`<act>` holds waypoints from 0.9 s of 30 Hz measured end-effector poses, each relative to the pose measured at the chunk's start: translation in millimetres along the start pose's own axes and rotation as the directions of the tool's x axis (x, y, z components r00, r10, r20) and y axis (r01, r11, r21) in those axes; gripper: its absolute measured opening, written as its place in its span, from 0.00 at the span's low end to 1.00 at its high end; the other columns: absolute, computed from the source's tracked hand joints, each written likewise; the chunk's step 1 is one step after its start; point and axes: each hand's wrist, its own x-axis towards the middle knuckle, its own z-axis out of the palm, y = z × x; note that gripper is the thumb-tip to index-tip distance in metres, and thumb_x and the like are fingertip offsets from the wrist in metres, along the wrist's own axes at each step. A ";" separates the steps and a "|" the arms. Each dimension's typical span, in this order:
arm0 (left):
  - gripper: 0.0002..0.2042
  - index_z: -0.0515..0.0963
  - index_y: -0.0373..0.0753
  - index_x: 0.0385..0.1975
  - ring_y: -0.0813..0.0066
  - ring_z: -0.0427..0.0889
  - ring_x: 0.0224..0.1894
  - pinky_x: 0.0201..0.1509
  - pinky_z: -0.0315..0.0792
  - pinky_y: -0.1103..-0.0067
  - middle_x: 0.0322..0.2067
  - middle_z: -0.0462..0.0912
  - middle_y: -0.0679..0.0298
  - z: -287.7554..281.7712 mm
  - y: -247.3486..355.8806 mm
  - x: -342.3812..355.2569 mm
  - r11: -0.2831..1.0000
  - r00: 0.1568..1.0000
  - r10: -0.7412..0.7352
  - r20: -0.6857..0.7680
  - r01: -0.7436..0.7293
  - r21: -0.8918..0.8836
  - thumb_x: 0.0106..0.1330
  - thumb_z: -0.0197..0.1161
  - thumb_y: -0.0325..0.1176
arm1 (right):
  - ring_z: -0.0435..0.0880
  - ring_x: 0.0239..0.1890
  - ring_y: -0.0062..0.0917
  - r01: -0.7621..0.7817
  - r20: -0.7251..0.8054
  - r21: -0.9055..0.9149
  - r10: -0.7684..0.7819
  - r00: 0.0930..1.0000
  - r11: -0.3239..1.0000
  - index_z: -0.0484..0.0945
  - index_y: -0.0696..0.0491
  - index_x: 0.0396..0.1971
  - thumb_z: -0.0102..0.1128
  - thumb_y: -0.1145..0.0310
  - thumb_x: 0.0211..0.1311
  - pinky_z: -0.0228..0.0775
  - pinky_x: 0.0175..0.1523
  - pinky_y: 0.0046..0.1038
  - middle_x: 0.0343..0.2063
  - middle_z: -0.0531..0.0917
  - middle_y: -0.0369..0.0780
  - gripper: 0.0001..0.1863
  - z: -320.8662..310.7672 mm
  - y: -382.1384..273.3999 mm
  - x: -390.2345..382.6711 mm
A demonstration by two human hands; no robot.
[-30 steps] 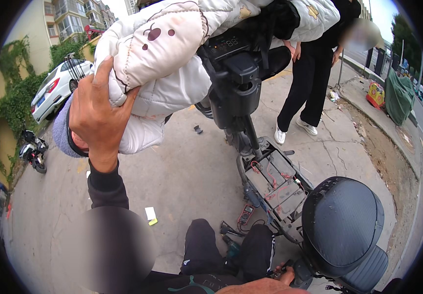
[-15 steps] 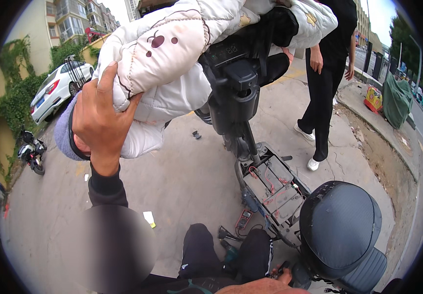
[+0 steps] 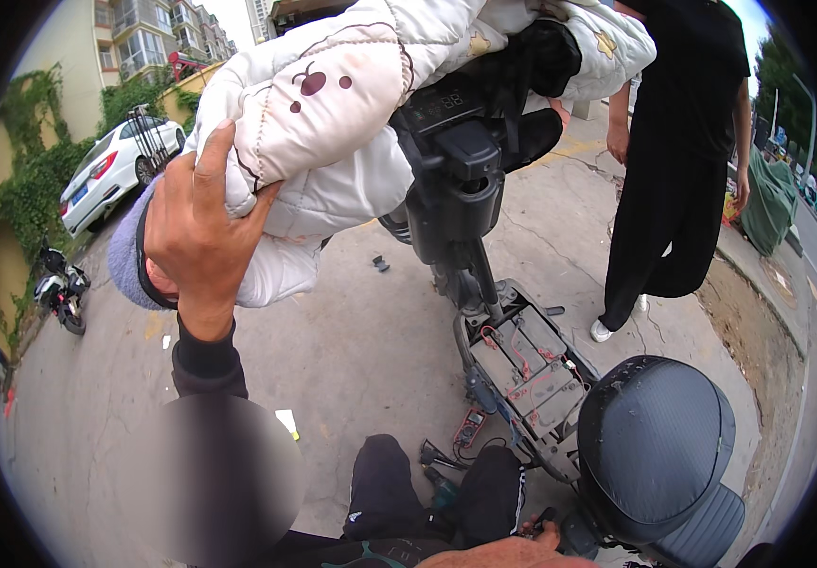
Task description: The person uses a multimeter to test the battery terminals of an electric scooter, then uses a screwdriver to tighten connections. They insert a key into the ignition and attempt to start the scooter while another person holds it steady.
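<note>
My left hand (image 3: 198, 237) is closed on the edge of a white quilted scooter cover (image 3: 333, 85) with a bear face. The cover is draped over the left handlebar of an electric scooter (image 3: 456, 208). Lavender fleece lining shows beside my wrist, and what lies inside the cover is hidden. Low in the view, my right hand (image 3: 548, 536) is closed around a small dark thing by the base of the black seat (image 3: 657, 445); I cannot make out its kind. Between seat and handlebars, the uncovered floor compartment shows grey batteries (image 3: 532, 364) with red wires.
A red multimeter (image 3: 470, 428) and a dark green power tool (image 3: 444, 488) lie by my knees. Beyond the scooter, a person in black (image 3: 674, 170) is on the right. A white car (image 3: 115, 170) and a motorcycle (image 3: 63, 289) are parked on the left.
The person in black has stepped nearer and to the right. My hands keep their places on the cover and beside the seat; the view has shifted slightly.
</note>
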 end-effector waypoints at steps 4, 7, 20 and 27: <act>0.38 0.77 0.49 0.60 0.62 0.79 0.33 0.35 0.74 0.69 0.34 0.77 0.62 -2.0 3.0 7.0 1.000 0.999 0.028 -0.018 -0.029 -0.007 0.42 0.82 0.40 | 0.78 0.18 0.33 -0.027 0.005 -0.024 0.027 1.000 0.999 0.75 0.58 0.39 0.49 0.68 0.58 0.73 0.21 0.37 0.28 0.83 0.46 0.13 4.7 3.0 -2.8; 0.38 0.78 0.49 0.60 0.62 0.79 0.33 0.35 0.74 0.69 0.35 0.77 0.62 1.0 0.3 1.7 1.000 1.000 0.005 -0.005 -0.005 -0.002 0.42 0.82 0.40 | 0.78 0.18 0.33 -0.002 0.016 -0.055 0.002 1.000 0.998 0.76 0.60 0.37 0.49 0.67 0.58 0.73 0.21 0.36 0.27 0.83 0.46 0.13 2.1 -0.2 -1.1; 0.37 0.78 0.49 0.59 0.62 0.79 0.32 0.34 0.73 0.70 0.34 0.77 0.63 0.3 2.2 4.1 1.000 1.000 0.013 -0.022 -0.013 0.002 0.43 0.82 0.41 | 0.79 0.18 0.31 0.081 0.065 -0.129 -0.073 0.995 0.988 0.77 0.62 0.33 0.49 0.67 0.59 0.74 0.21 0.34 0.25 0.82 0.46 0.13 11.1 -0.7 -16.6; 0.36 0.78 0.48 0.58 0.62 0.79 0.32 0.33 0.73 0.69 0.32 0.77 0.63 -2.2 5.0 3.5 1.000 0.999 0.017 -0.036 -0.017 -0.006 0.44 0.82 0.41 | 0.80 0.19 0.33 0.013 0.195 -0.167 0.020 0.981 0.986 0.77 0.62 0.34 0.47 0.66 0.60 0.75 0.22 0.35 0.27 0.83 0.48 0.15 3.9 -0.2 -4.6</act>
